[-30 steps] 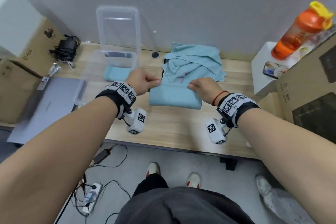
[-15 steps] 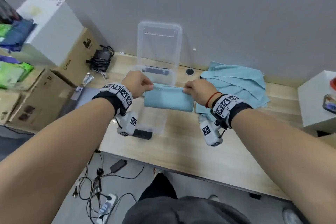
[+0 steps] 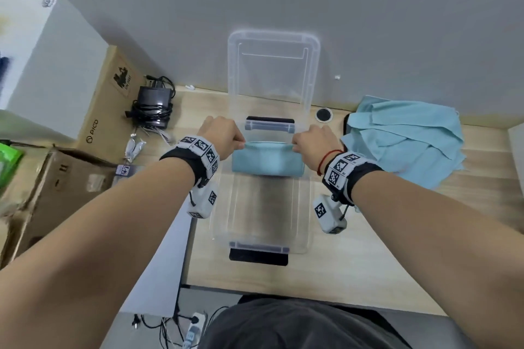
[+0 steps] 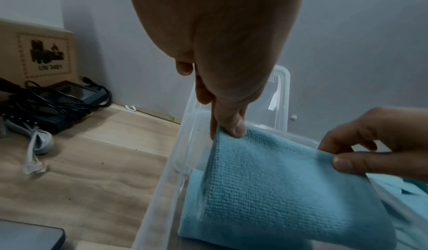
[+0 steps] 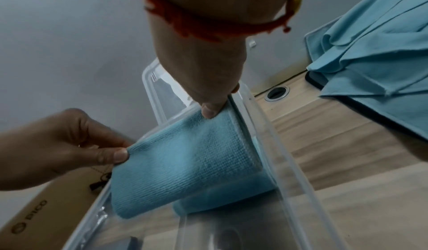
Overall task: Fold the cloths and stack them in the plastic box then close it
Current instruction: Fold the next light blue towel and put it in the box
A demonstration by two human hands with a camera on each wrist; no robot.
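Both hands hold a folded light-blue cloth [image 3: 268,159] by its top corners over the far end of the clear plastic box [image 3: 309,221]. My left hand [image 3: 241,144] pinches the left corner between thumb and fingers [image 4: 228,126]. My right hand [image 3: 295,146] pinches the right corner [image 5: 210,107]. The cloth [image 4: 277,190] hangs inside the box walls, and another folded blue cloth [image 5: 231,199] lies under it on the box floor. The clear lid [image 3: 273,65] stands upright against the wall behind the box. A pile of unfolded blue cloths [image 3: 405,136] lies on the table to the right.
Cardboard boxes [image 3: 113,110] and a white box [image 3: 48,65] crowd the left side. A black power adapter with cables [image 3: 153,105] sits at the back left. A round cable hole [image 3: 323,114] is right of the box. A grey laptop [image 3: 161,263] lies at the table's left edge.
Both hands lifted the folded cloth off the table and carried it left, over the open box, then lowered it inside. The head view swung left with them.
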